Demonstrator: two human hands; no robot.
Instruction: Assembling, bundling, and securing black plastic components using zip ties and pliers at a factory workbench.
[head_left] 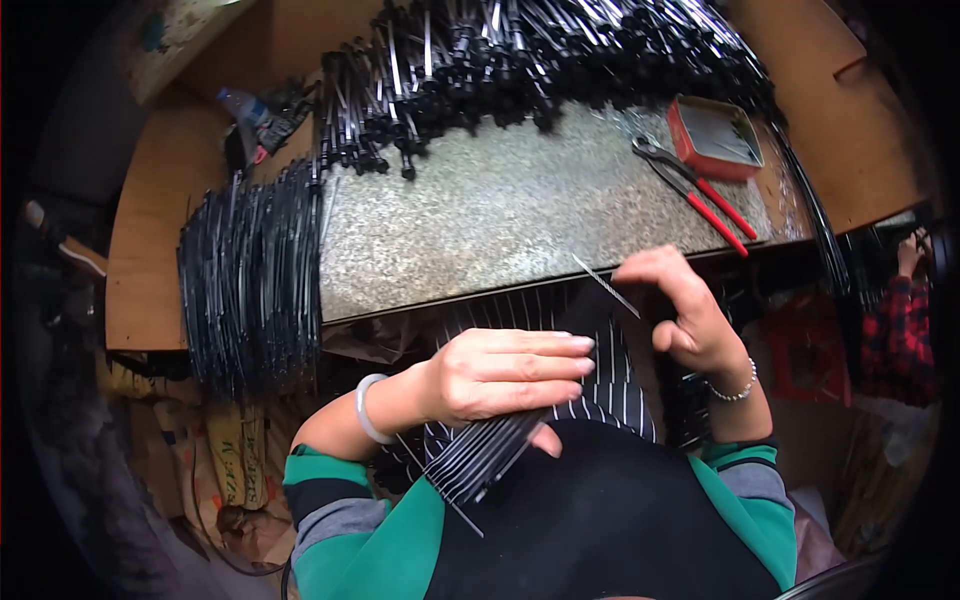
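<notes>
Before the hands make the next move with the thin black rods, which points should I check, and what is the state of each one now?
1. Left hand grips the bundle of black rods: ok, fingers wrapped over it.
2. Right hand pinches one thin rod: ok, the rod sticks out up and left.
3. Rods in the bundle aligned: not ok, they fan out at the lower end.
4. Bare space on the speckled worktop: ok.
5. Red-handled pliers apart from both hands: ok.
6. How firmly the single rod is held: cannot tell.
</notes>
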